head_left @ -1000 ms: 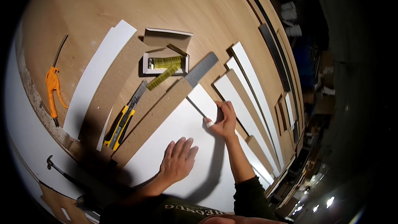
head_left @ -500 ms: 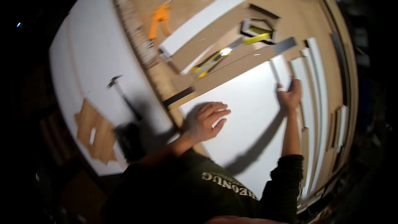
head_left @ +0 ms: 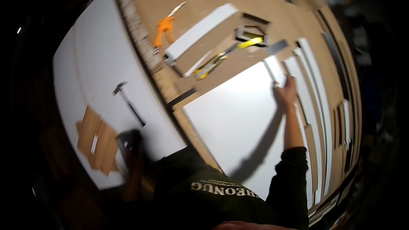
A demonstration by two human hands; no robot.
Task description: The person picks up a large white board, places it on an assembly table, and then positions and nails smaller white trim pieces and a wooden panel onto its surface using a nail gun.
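A large white panel [head_left: 238,110] lies on the brown board in front of me. Along its right side runs a narrow white strip [head_left: 275,68], with a thin grey line between the two. My right hand [head_left: 287,93] is closed round this strip, thumb on the panel side. My left hand [head_left: 135,159] is low on the left, dim and blurred, at a black object [head_left: 131,138] whose kind I cannot make out. Its fingers are hidden in shadow. Just beyond that object, a hammer [head_left: 130,104] rests on a white sheet [head_left: 98,51].
Wood-grain pieces [head_left: 97,140] lie on the white sheet. Beyond the panel are orange pliers-like tool [head_left: 164,30], yellow-and-black cutters [head_left: 211,66], a yellow object [head_left: 251,42] and a white offcut [head_left: 202,30]. Several long strips [head_left: 317,102] lie along the right side.
My left hand has left the white panel and moved down and left to the black object. My right hand stays on the strip. The whole view has shifted slightly.
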